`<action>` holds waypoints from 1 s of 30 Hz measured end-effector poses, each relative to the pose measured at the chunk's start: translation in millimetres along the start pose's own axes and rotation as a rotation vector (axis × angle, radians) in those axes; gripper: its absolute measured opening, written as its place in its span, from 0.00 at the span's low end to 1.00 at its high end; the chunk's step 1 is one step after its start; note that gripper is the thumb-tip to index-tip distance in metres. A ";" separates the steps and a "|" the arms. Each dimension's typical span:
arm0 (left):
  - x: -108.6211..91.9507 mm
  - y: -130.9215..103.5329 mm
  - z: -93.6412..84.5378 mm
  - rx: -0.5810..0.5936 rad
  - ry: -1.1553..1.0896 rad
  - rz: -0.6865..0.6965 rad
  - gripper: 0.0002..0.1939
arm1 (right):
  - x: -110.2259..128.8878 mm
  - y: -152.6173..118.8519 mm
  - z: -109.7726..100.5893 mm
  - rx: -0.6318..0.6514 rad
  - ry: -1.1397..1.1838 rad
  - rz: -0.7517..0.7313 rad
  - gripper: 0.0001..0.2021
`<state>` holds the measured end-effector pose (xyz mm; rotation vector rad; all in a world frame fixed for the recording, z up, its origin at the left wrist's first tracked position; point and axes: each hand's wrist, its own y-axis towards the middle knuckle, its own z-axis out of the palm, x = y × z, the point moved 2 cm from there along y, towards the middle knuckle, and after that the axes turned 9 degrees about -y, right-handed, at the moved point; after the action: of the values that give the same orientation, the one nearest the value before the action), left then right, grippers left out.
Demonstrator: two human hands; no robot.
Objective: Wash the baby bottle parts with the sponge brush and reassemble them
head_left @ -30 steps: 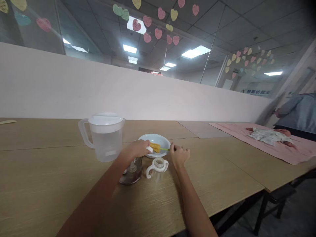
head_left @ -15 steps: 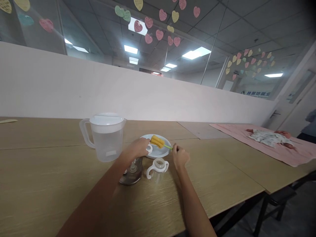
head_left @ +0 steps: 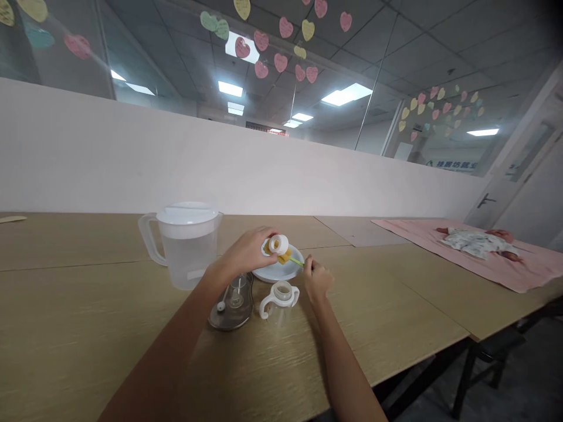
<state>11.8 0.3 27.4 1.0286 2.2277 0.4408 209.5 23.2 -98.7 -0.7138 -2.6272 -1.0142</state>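
My left hand (head_left: 250, 251) grips a white bottle ring (head_left: 280, 242) above a white bowl (head_left: 278, 274). In my right hand (head_left: 318, 279) is the thin green handle of a yellow sponge brush (head_left: 285, 257). The brush head lies behind the ring, partly hidden; whether it touches the ring I cannot tell. Just in front of the bowl stands an uncapped clear baby bottle (head_left: 278, 315) with white side handles. Below my left wrist, a dark tray (head_left: 229, 322) carries a clear nipple (head_left: 236, 299) and a small white-ended piece (head_left: 220, 306).
A lidded translucent pitcher (head_left: 187, 252) stands left of the tray. Far right, a baby doll (head_left: 472, 243) in patterned clothes lies on a pink cloth (head_left: 417, 240). A low white wall (head_left: 176, 158) runs behind the wooden table (head_left: 387, 310), and a dark stool (head_left: 492, 351) stands at the right.
My left hand has risen and turned, bringing the white ring up in front of the yellow sponge. The right hand still holds the brush handle, nearly in place.
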 end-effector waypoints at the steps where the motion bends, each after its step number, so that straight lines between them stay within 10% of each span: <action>1: 0.8 0.0 0.7 -0.005 0.020 -0.007 0.21 | 0.0 -0.4 0.1 -0.015 0.012 -0.008 0.26; 13: 10.0 -2.3 -9.9 -0.084 0.179 -0.088 0.20 | -4.6 -1.8 7.8 -0.102 0.128 -0.071 0.31; 30: 0.9 -11.7 -25.6 0.172 0.125 -0.192 0.19 | -8.9 -4.9 9.3 -0.205 0.161 -0.086 0.30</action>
<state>-12.3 -7.3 39.8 0.8814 2.4842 0.2382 214.1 23.2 -111.7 -0.5388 -2.4580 -1.3221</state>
